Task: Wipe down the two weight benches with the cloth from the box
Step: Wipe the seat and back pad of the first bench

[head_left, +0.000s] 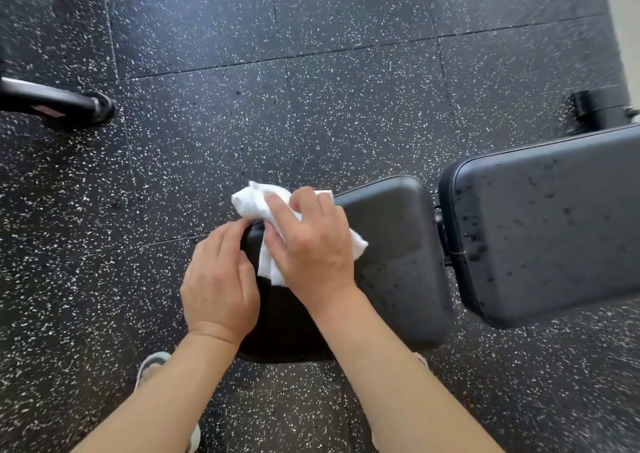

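Note:
A black padded weight bench lies below me: its seat pad [391, 244] in the middle and its longer back pad [547, 224] to the right, speckled with droplets. My right hand [308, 241] presses a crumpled white cloth [251, 203] onto the left end of the seat pad. My left hand [221, 279] rests on the pad's left edge with its fingers curled around the rim, touching the cloth's lower part. Only one bench is in view.
Black rubber floor tiles with white flecks [311, 106] surround the bench. A black metal frame foot [69, 104] of other equipment sits at the far left. A black cylinder part [595, 109] stands behind the back pad. My shoe [152, 369] shows below the seat.

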